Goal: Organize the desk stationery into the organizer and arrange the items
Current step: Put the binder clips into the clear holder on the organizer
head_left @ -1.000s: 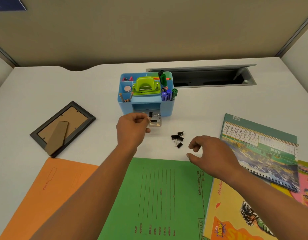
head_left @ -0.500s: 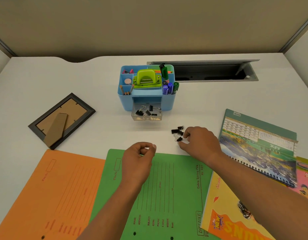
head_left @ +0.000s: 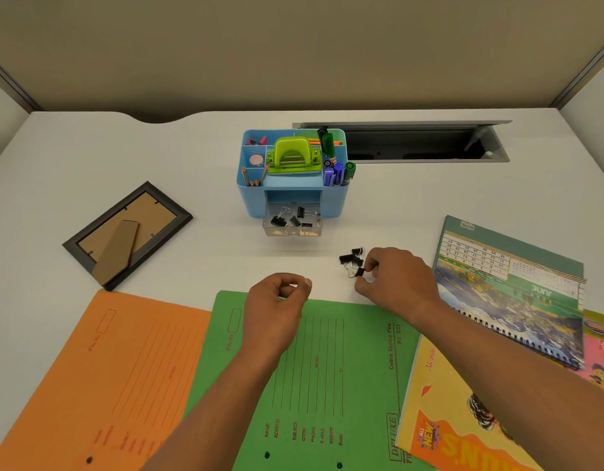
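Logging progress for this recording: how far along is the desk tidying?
Done: pens, pencils and hole punch sit in the organizer; several binder clips lie in its open drawer. In hand: the right hand pinches a binder clip from the desk pile. Left: the rest of that pile, closing the drawer, arranging the folders.

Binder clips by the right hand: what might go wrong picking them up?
The right hand pinches one binder clip whose wire handles look tangled with the other loose clips; lifting may drag or scatter them. The clear drawer of the blue organizer juts out, so a dropped clip could miss it.
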